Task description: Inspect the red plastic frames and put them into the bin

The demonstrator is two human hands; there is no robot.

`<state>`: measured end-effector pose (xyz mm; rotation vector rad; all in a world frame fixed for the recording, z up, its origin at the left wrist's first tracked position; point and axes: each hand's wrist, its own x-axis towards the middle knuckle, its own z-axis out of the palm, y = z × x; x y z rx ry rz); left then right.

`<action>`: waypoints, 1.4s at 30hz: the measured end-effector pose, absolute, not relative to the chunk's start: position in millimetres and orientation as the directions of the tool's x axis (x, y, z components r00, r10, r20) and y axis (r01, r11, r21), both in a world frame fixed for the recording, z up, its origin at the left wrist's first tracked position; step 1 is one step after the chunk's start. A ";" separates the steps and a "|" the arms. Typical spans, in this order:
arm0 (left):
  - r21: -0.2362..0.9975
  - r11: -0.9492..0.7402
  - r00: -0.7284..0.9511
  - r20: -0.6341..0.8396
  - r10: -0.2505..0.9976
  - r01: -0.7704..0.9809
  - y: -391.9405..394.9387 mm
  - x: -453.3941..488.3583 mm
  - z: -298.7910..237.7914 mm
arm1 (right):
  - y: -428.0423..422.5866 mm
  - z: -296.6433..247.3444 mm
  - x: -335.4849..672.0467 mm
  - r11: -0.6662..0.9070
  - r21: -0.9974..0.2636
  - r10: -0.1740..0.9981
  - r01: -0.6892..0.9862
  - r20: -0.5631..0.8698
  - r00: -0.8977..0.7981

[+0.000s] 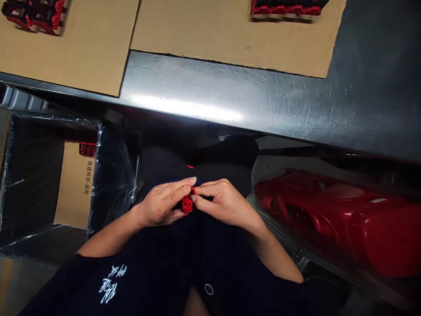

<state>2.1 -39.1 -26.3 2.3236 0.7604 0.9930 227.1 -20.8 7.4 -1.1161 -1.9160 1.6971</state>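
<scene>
Both of my hands meet over my lap, below the edge of the metal table (250, 101). My left hand (162, 204) and my right hand (222, 202) pinch a small red plastic part (187, 204) between their fingertips. The part hangs between the two hands, mostly hidden by the fingers. My dark clothing lies under the hands.
Cardboard sheets (210, 30) lie on the table with red and black parts at the far left (34, 13) and far right (286, 6). A plastic-lined box (49, 184) with cardboard and a red part (87, 149) stands at my left. A red plastic stool (345, 219) stands at my right.
</scene>
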 end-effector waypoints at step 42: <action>0.716 -0.644 0.514 0.458 0.725 0.269 -42.4 1.1 -32.8 | -26.3 9.9 212.9 -0.230 -0.907 0.764 0.354 -0.394 -0.512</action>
